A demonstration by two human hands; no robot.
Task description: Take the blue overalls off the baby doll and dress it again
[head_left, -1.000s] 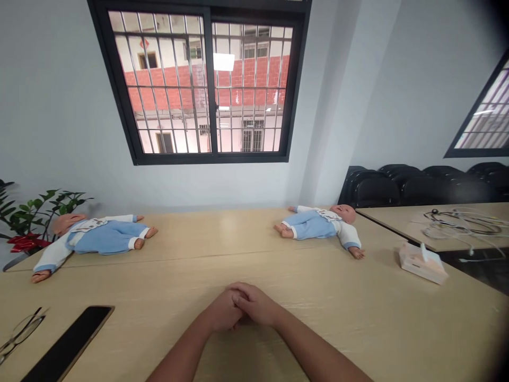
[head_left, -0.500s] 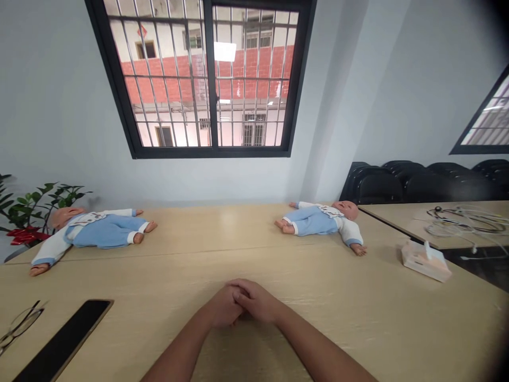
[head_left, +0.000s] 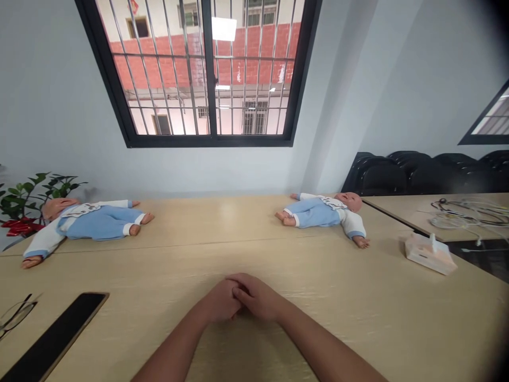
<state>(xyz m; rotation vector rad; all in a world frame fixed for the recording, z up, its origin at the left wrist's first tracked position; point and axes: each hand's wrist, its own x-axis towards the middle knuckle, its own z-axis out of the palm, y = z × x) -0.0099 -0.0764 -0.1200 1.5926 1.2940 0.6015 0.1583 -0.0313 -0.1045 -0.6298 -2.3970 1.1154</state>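
My left hand [head_left: 218, 301] and my right hand [head_left: 257, 297] rest clasped together on the light wooden table [head_left: 358, 318], fingers interlocked, with nothing in them. Two baby dolls in blue-and-white suits lie on their backs at the far side: one doll [head_left: 85, 225] at the left, head to the left, the other doll [head_left: 324, 212] at the right, head to the right. Both dolls are well out of reach of my hands.
A black phone [head_left: 51, 337] and a pair of glasses [head_left: 16, 315] lie near the left front edge. A tissue box [head_left: 429, 253] sits at the right. Cables [head_left: 469, 215] lie on a second table, black chairs [head_left: 417, 178] behind it. A plant [head_left: 27, 193] stands far left.
The view has tilted downward a little, so everything sits slightly higher in the picture. My hands stay clasped in the same spot on the table.
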